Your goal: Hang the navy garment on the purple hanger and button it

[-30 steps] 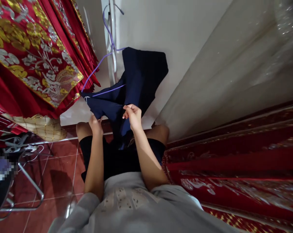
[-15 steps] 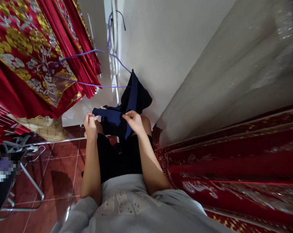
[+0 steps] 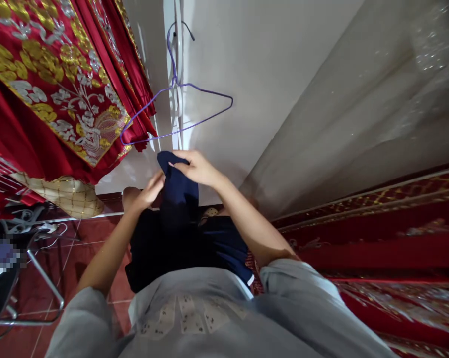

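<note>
A dark navy garment [image 3: 180,191] hangs folded in front of my lap, its upper edge bent over. My right hand [image 3: 196,167] is closed on that upper edge, pinching the cloth between thumb and fingers. At the garment's left side is my left hand [image 3: 150,191], slightly blurred, with fingers stretched toward the cloth edge and apparently not gripping it. More navy cloth [image 3: 228,243] with a small white end lies over my right thigh. Above my hands hangs a bare purple wire hanger [image 3: 204,91], its hook at a white metal rail.
Red garments [image 3: 75,94] with gold and silver embroidery hang at the upper left. A metal-framed chair [image 3: 45,278] stands on the red tiled floor [image 3: 79,258] at lower left. Plastic-covered material [image 3: 343,114] and red beaded cloth [image 3: 377,243] line the right side.
The navy garment has come off the hanger, which now hangs bare and turned more face-on. My right hand has moved up and slightly left with the cloth; my left hand has released its edge.
</note>
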